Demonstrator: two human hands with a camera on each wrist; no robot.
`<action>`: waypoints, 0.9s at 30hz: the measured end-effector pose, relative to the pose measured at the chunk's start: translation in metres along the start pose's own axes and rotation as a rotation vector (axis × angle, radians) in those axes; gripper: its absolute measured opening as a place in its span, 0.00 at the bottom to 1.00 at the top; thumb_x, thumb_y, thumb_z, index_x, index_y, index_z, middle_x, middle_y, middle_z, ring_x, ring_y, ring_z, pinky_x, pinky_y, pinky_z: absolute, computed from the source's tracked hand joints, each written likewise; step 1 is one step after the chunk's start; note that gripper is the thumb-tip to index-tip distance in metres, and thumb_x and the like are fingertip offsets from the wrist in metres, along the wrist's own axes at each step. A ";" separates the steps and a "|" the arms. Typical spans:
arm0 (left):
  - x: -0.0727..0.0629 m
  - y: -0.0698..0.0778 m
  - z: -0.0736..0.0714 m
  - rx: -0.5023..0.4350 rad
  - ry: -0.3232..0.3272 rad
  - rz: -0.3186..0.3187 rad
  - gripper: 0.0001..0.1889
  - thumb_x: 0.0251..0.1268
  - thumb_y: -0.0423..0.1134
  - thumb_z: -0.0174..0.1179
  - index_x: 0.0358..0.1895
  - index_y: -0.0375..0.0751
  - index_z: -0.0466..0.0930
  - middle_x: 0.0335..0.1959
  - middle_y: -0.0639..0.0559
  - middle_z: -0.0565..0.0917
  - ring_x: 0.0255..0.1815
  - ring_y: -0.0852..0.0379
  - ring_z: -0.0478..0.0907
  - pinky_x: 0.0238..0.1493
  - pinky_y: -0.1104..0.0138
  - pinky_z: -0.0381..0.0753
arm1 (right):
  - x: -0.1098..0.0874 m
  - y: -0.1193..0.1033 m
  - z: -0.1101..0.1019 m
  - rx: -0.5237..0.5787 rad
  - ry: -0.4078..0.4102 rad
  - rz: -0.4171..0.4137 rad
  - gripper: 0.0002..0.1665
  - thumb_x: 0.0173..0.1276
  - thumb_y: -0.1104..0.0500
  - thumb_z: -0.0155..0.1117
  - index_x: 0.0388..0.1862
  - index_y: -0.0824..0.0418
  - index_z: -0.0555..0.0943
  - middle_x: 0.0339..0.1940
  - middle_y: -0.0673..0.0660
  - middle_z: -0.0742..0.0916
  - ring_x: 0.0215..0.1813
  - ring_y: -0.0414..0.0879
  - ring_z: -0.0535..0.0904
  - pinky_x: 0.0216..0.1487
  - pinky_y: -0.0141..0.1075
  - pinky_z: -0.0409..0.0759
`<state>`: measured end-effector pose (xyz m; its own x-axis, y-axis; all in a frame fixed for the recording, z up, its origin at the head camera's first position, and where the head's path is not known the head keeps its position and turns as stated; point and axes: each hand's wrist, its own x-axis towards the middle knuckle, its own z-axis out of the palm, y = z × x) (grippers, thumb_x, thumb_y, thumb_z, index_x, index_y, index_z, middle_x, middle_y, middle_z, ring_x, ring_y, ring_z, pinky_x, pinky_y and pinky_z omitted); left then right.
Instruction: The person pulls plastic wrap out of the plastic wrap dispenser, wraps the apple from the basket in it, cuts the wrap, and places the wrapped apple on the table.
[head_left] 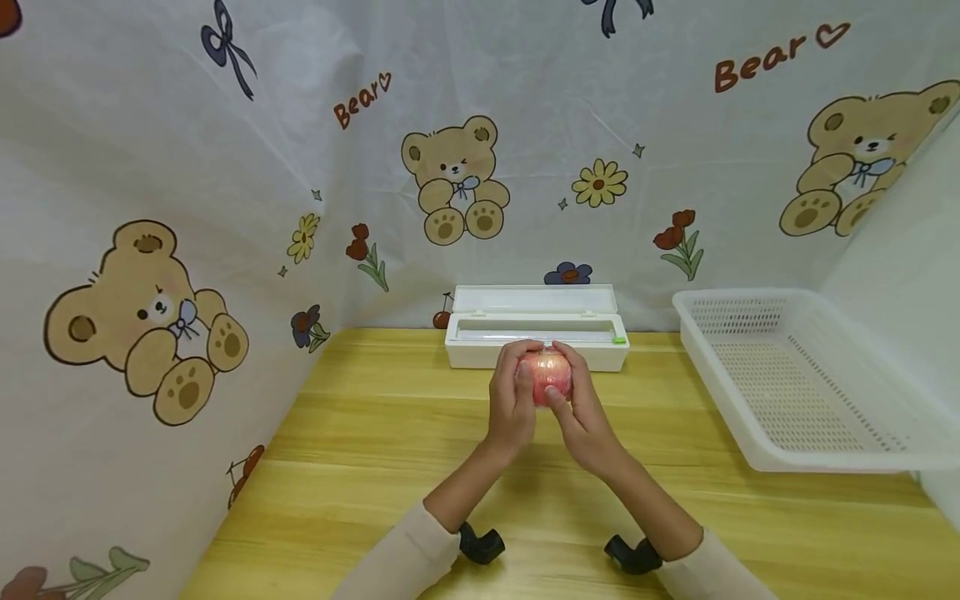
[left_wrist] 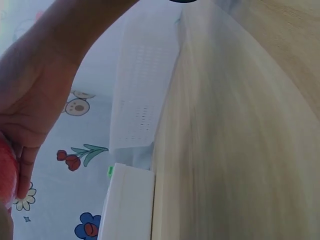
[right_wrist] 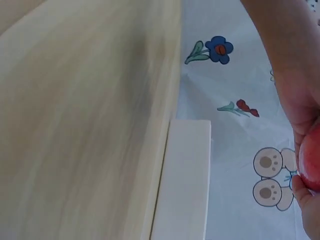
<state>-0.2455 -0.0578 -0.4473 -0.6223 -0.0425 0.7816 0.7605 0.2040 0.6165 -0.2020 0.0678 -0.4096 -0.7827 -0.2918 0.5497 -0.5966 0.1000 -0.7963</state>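
A red apple with a glossy, creased sheen like clear film is held up between both hands, above the table and in front of the white box. My left hand grips its left side, thumb along the near face. On the other side my right hand holds it, thumb pressed on the lower front. Part of the apple shows at the left edge of the left wrist view, against the right hand. In the right wrist view, the left hand curves around the apple.
Behind the hands stands a long white box with its lid raised and a green slider at its right end. To the right sits a white perforated basket. A bear-printed cloth hangs behind the wooden table.
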 end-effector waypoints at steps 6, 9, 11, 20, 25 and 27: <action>-0.004 0.001 0.004 0.034 0.117 0.035 0.18 0.79 0.26 0.37 0.53 0.38 0.79 0.48 0.44 0.81 0.47 0.50 0.80 0.43 0.63 0.84 | -0.001 0.011 0.009 -0.052 0.020 -0.062 0.28 0.77 0.74 0.47 0.71 0.76 0.53 0.66 0.70 0.67 0.65 0.53 0.66 0.65 0.24 0.69; -0.005 0.002 0.005 0.025 0.137 0.031 0.19 0.78 0.25 0.36 0.52 0.38 0.79 0.48 0.44 0.82 0.46 0.49 0.80 0.43 0.63 0.85 | -0.003 0.025 0.012 -0.067 0.035 -0.077 0.28 0.77 0.74 0.46 0.72 0.72 0.53 0.67 0.68 0.67 0.65 0.53 0.66 0.65 0.25 0.69; -0.006 0.002 0.006 0.020 0.137 0.028 0.19 0.79 0.26 0.35 0.52 0.38 0.79 0.48 0.44 0.82 0.47 0.49 0.81 0.43 0.63 0.85 | -0.004 0.035 0.013 -0.082 0.041 -0.080 0.29 0.77 0.74 0.46 0.73 0.69 0.52 0.67 0.65 0.67 0.65 0.52 0.66 0.65 0.25 0.70; 0.005 0.004 -0.002 -0.087 0.044 -0.180 0.20 0.86 0.38 0.34 0.56 0.37 0.79 0.52 0.42 0.82 0.49 0.52 0.80 0.43 0.64 0.87 | -0.003 0.044 0.003 -0.121 -0.030 -0.025 0.41 0.78 0.66 0.53 0.83 0.54 0.47 0.78 0.59 0.61 0.75 0.52 0.61 0.69 0.26 0.66; 0.012 0.003 -0.007 -0.186 -0.003 -0.307 0.22 0.87 0.46 0.34 0.59 0.38 0.76 0.56 0.39 0.80 0.53 0.52 0.78 0.48 0.65 0.85 | -0.001 0.045 -0.005 -0.149 -0.035 -0.034 0.51 0.71 0.68 0.64 0.84 0.52 0.48 0.81 0.61 0.61 0.76 0.56 0.64 0.69 0.25 0.67; 0.011 0.002 -0.009 -0.167 -0.029 -0.265 0.23 0.86 0.51 0.37 0.60 0.38 0.75 0.57 0.39 0.79 0.54 0.51 0.78 0.49 0.64 0.85 | 0.000 0.045 -0.007 -0.147 -0.023 -0.033 0.52 0.70 0.70 0.65 0.84 0.54 0.49 0.79 0.61 0.64 0.74 0.56 0.66 0.68 0.25 0.68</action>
<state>-0.2496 -0.0664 -0.4367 -0.8063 -0.0441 0.5899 0.5893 0.0258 0.8075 -0.2301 0.0788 -0.4442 -0.7588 -0.3188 0.5679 -0.6429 0.2274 -0.7314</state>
